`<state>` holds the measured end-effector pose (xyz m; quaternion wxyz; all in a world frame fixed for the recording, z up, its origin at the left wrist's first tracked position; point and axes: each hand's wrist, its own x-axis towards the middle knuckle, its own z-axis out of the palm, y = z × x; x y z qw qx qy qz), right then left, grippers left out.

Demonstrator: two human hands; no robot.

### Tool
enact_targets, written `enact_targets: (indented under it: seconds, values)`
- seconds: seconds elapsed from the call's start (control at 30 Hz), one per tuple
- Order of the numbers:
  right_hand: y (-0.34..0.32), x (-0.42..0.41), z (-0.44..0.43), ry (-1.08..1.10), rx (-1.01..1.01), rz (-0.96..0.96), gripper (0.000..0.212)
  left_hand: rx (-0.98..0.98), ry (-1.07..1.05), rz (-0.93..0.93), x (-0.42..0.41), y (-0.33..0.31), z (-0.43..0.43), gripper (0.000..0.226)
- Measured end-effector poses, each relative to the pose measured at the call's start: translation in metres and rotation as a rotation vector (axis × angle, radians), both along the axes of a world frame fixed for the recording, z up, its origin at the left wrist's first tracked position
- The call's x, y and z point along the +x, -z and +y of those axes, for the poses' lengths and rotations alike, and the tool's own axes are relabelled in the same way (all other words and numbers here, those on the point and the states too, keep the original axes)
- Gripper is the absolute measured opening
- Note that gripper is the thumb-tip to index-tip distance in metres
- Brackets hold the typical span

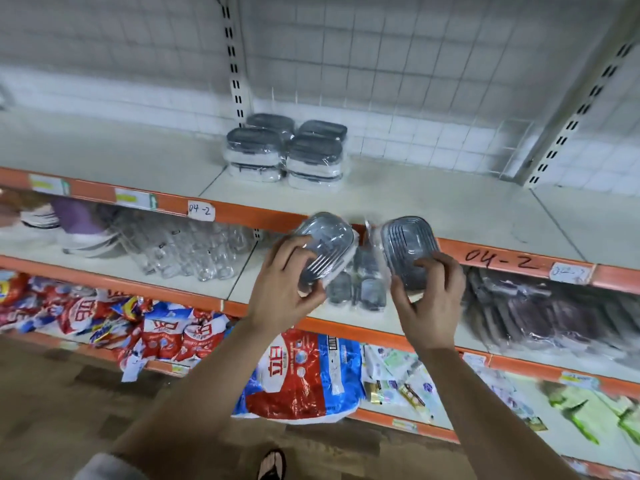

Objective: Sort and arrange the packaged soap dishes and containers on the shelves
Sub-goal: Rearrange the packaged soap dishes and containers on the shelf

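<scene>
My left hand [284,292] grips a plastic-wrapped grey soap dish [325,240], tilted with its ribbed face toward me. My right hand [433,299] grips a second wrapped grey dish [407,244] beside it. Both dishes hang in front of the orange edge of the upper shelf [415,202]. Several wrapped grey-lidded containers [285,150] stand stacked in two columns at the back of that upper shelf. More wrapped grey dishes [356,289] lie on the middle shelf just behind and below my hands.
Clear glass jars [187,251] fill the middle shelf to the left, dark wrapped packs [540,313] lie to the right. Red and blue detergent bags [304,375] crowd the lowest shelf. A slotted upright post [237,64] divides the wire-grid back.
</scene>
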<state>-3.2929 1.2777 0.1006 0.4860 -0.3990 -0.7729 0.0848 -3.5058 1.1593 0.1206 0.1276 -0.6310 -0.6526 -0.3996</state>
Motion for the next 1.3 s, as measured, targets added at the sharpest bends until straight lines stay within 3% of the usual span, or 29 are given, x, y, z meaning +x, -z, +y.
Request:
enact_targets:
  seconds: [0.17,0.47,0.6,0.73,1.1,1.2,1.3]
  values:
    - [-0.027,-0.027,0.048,-0.008,0.009,-0.115,0.039,-0.032,-0.041,0.027,-0.035,-0.026,0.023,0.057]
    - [-0.051,-0.085,0.115,-0.041,-0.103,-0.301,0.030,-0.046,-0.019,0.021,-0.100,-0.064,0.091,0.068]
    - [-0.059,-0.108,0.128,-0.030,-0.216,-0.323,0.051,-0.036,0.011,0.025,-0.126,-0.084,0.125,0.067]
    - [-0.059,-0.132,0.150,0.076,-0.224,-0.317,0.027,-0.081,0.044,0.040,-0.155,-0.101,0.163,0.063]
    - [-0.048,-0.146,0.176,0.122,-0.150,-0.389,0.039,-0.156,0.163,-0.020,-0.216,-0.129,0.275,0.052]
    - [-0.049,-0.147,0.177,0.134,-0.162,-0.396,0.042,-0.279,0.210,0.126,-0.229,-0.126,0.297,0.049]
    - [-0.049,-0.146,0.179,0.128,-0.186,-0.386,0.045,-0.345,0.121,0.261,-0.238,-0.124,0.309,0.047]
